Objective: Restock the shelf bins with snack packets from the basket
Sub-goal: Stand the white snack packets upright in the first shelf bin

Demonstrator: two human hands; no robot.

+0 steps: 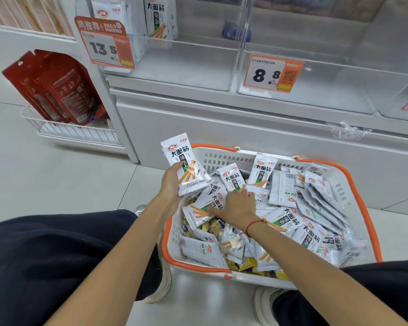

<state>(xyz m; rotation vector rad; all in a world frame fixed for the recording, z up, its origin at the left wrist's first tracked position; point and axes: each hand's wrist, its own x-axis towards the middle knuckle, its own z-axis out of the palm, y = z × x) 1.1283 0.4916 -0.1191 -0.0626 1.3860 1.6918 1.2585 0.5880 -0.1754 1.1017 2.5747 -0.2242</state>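
gripping a stack of white snack packets (186,170) in the left hand (172,184) for shelving, right hand (238,203) reaching open-fingered into the white orange-rimmed plastic basket (353,196) for another.

A white wire rack (77,134) stands on the pale floor (45,175). Red bags (57,88) stand upright in the rack, leaning back a little. Right of the rack and higher up is an orange price sign (105,42) that says 13.5. Much farther right of the rack is another orange price sign (272,72) that says 8.8. Far right of the rack, on the white ledge, lies a bit of crumpled clear plastic (349,131). Well below the rack are dark trousers (45,250) and white shoes (265,307).
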